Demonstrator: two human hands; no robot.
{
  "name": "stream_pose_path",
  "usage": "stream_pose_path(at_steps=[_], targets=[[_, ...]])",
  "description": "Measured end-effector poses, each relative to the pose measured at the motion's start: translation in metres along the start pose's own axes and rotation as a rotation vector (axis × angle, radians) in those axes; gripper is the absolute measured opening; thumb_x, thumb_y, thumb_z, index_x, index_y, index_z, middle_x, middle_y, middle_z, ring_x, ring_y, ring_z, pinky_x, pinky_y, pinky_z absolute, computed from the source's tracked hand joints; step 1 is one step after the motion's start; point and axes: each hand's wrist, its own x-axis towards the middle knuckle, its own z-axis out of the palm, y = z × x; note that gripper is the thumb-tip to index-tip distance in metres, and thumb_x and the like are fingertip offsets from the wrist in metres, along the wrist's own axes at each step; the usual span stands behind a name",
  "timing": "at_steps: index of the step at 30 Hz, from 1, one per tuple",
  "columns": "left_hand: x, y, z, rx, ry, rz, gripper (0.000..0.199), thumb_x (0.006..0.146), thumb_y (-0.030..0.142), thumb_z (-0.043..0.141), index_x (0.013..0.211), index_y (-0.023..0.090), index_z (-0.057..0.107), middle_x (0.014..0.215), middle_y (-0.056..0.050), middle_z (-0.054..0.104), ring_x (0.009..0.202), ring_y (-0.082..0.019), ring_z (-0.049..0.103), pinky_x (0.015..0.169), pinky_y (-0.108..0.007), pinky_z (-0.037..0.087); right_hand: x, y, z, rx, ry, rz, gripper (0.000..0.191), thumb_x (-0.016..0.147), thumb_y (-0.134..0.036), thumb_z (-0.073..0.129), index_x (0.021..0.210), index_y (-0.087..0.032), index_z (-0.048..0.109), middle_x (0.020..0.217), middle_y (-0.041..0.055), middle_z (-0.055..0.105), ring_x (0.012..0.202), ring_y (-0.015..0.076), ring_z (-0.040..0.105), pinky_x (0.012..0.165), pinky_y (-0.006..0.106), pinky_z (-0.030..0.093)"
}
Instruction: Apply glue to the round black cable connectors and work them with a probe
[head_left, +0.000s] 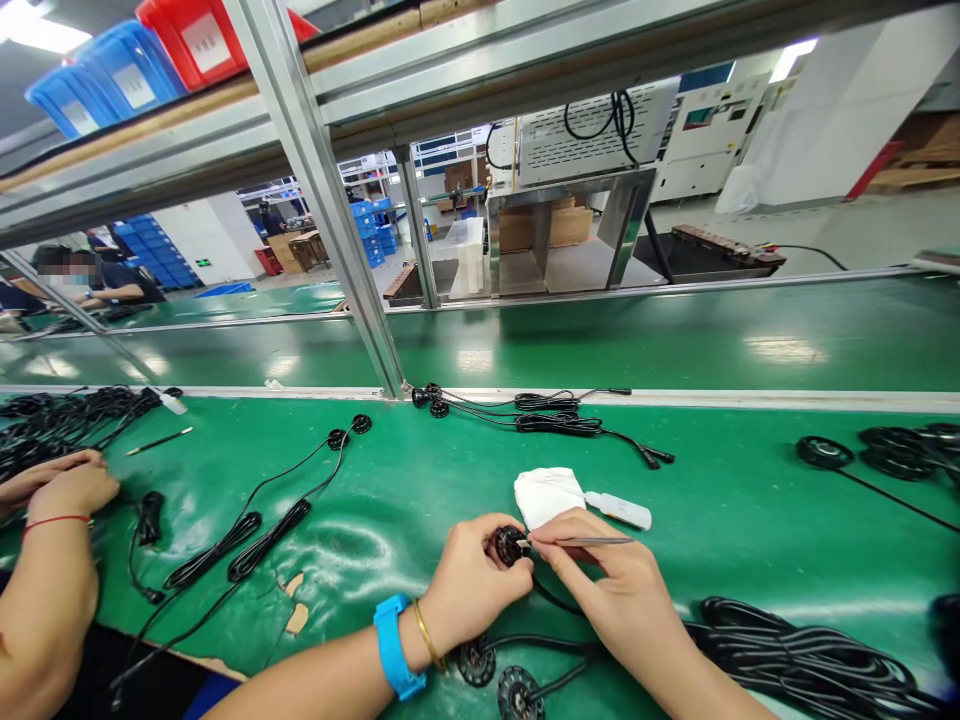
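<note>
My left hand (480,575), with a blue band and a gold bangle at its wrist, pinches a small round black cable head (509,544) between thumb and fingers. In my right hand (611,570) are slim metal tweezers (596,541), their tip touching or very close to the head's face. A black cable (553,600) runs from the head under my right hand. Just beyond my hands lie a folded white wipe (550,493) and a small white squeeze bottle (619,510). Two round black cable heads (519,694) rest below my wrists, partly hidden.
Coiled black cable (802,650) fills the lower right. More cables with round ends lie near the metal post (322,190), at the right (823,452) and to the left (255,540). A co-worker's hands (79,485) are at far left, beside a cable heap (45,430).
</note>
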Motion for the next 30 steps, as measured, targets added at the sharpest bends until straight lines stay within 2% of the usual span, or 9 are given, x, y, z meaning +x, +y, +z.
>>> stream_pose_path(at_steps=[8, 12, 15, 21, 30], targets=[[-0.001, -0.003, 0.001, 0.004, 0.008, 0.057, 0.021, 0.071, 0.014, 0.06, 0.088, 0.011, 0.071, 0.068, 0.0, 0.059, 0.061, -0.011, 0.048, 0.054, -0.02, 0.039, -0.003, -0.004, 0.005, -0.048, -0.026, -0.108, 0.016, 0.093, -0.01, 0.055, 0.099, -0.02, 0.066, 0.085, 0.0035, 0.065, 0.076, 0.0135, 0.067, 0.068, 0.023, 0.055], [0.001, -0.005, 0.001, 0.024, 0.028, 0.026, 0.029, 0.071, 0.015, 0.06, 0.098, 0.012, 0.07, 0.069, 0.0, 0.061, 0.058, -0.012, 0.052, 0.053, -0.022, 0.041, 0.003, -0.008, -0.001, -0.032, 0.079, -0.058, 0.01, 0.092, -0.013, 0.06, 0.092, -0.021, 0.066, 0.084, 0.0025, 0.067, 0.075, 0.0136, 0.067, 0.065, 0.021, 0.055], [0.002, -0.008, 0.001, 0.033, 0.028, 0.017, 0.03, 0.071, 0.015, 0.061, 0.099, 0.012, 0.07, 0.069, 0.0, 0.061, 0.056, -0.012, 0.052, 0.052, -0.022, 0.041, 0.005, -0.009, -0.005, -0.033, 0.11, -0.051, 0.009, 0.091, -0.013, 0.062, 0.091, -0.021, 0.066, 0.083, 0.0022, 0.068, 0.074, 0.0139, 0.067, 0.064, 0.021, 0.055], [0.001, -0.004, 0.001, 0.018, 0.01, 0.05, 0.024, 0.071, 0.014, 0.062, 0.093, 0.011, 0.07, 0.07, 0.001, 0.06, 0.061, -0.011, 0.048, 0.055, -0.02, 0.038, -0.001, -0.007, 0.001, 0.002, 0.051, -0.077, 0.012, 0.091, -0.011, 0.061, 0.095, -0.021, 0.066, 0.085, 0.0035, 0.067, 0.078, 0.0154, 0.067, 0.07, 0.025, 0.056], [-0.001, -0.004, 0.0, -0.029, 0.004, 0.062, 0.018, 0.072, 0.017, 0.066, 0.089, 0.012, 0.069, 0.069, 0.002, 0.057, 0.063, -0.011, 0.046, 0.058, -0.02, 0.037, -0.011, -0.005, 0.015, -0.093, -0.003, -0.101, 0.019, 0.093, -0.007, 0.053, 0.102, -0.021, 0.062, 0.084, 0.0035, 0.061, 0.073, 0.0133, 0.065, 0.064, 0.022, 0.054]])
